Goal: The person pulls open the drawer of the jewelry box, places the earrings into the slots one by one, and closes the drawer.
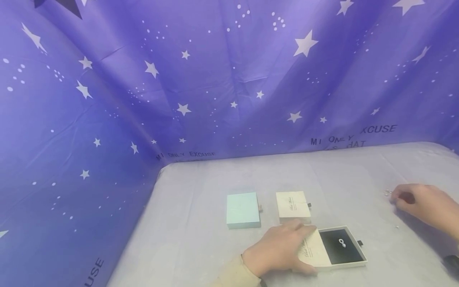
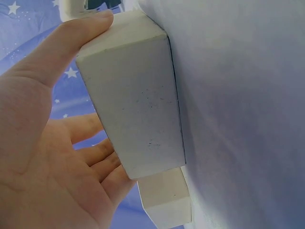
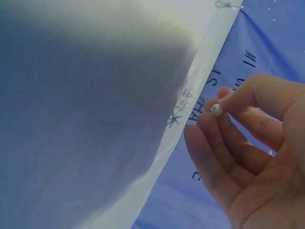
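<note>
My left hand (image 1: 281, 245) grips the sleeve of a cream drawer-style jewelry box (image 1: 314, 250), thumb on its near side and fingers across the top. The box's drawer is slid out to the right, and a small silver-and-white earring (image 1: 342, 242) lies on its black lining (image 1: 333, 255). In the left wrist view, the plain end of the box (image 2: 136, 100) faces the palm. Far to the right, my right hand (image 1: 424, 205) pinches a pearl earring (image 3: 217, 109) between thumb and finger, above the table.
Behind the open box stands a closed cream box (image 1: 292, 205), with a mint-green box (image 1: 243, 210) to its left. Small jewelry pieces (image 3: 183, 101) lie near the right hand, and a tiny pearl-like piece (image 1: 397, 227) rests on the white-covered table (image 1: 201, 187). A starry purple curtain (image 1: 215, 79) hangs behind.
</note>
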Available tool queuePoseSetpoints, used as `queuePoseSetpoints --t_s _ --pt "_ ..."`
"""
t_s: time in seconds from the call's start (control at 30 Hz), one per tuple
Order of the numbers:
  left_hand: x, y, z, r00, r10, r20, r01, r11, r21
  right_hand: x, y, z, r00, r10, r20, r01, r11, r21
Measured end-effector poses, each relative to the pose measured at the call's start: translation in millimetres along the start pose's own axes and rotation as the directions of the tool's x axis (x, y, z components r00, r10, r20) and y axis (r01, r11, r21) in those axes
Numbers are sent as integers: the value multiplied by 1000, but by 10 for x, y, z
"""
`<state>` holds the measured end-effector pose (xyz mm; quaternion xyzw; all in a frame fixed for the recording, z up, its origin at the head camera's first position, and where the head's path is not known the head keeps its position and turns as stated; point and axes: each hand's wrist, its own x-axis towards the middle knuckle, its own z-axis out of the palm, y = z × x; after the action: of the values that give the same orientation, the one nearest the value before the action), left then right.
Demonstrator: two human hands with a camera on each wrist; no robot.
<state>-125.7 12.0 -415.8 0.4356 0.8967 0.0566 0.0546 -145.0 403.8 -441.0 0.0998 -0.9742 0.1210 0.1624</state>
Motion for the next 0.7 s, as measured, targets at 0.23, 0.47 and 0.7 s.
queuePoseSetpoints --t_s 0.23,0.47,0.7 --pt "-1 -8 -7 1000 4 2 -4 1000 5 -24 -77 -50 1000 28 14 -29 999 41" --pt "19 6 7 1000 -4 10 4 1000 11 -52 -164 -85 999 -17 -51 19 999 38" --pt "7 3 4 1000 -1 1 1 1000 31 -64 -269 -108 998 -40 -50 43 997 67"
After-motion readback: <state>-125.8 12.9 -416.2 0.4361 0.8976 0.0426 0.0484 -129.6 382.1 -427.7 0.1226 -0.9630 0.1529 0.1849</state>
